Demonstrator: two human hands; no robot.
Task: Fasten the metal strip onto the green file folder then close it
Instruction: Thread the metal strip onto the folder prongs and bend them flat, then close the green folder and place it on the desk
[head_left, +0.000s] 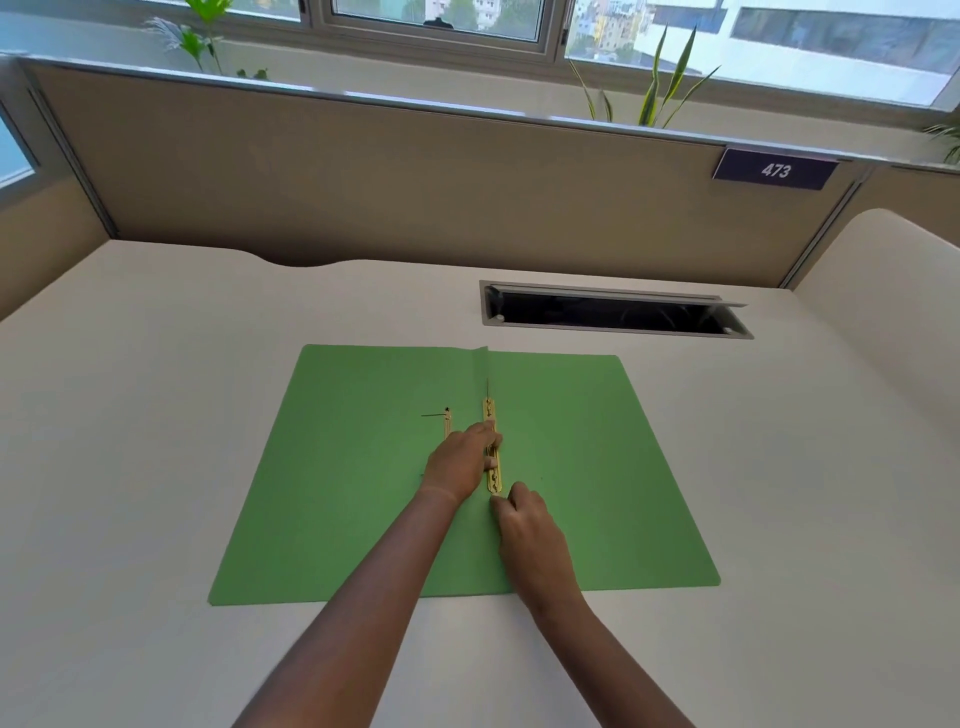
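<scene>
The green file folder (582, 467) lies spread flat on the white desk. A gold metal strip (490, 415) runs along its centre fold. My left hand (460, 460) rests on the strip's middle, fingers pressing it down. My right hand (524, 525) sits just below the strip's near end, fingertips pinched at the fold. A second, thinner gold piece (447, 423) lies on the left flap, partly hidden by my left hand, with a thin prong sticking out to the left.
A rectangular cable slot with a raised lid (613, 312) is cut into the desk behind the folder. A beige partition with a sign reading 473 (775, 170) backs the desk. Plants stand on the window sill beyond.
</scene>
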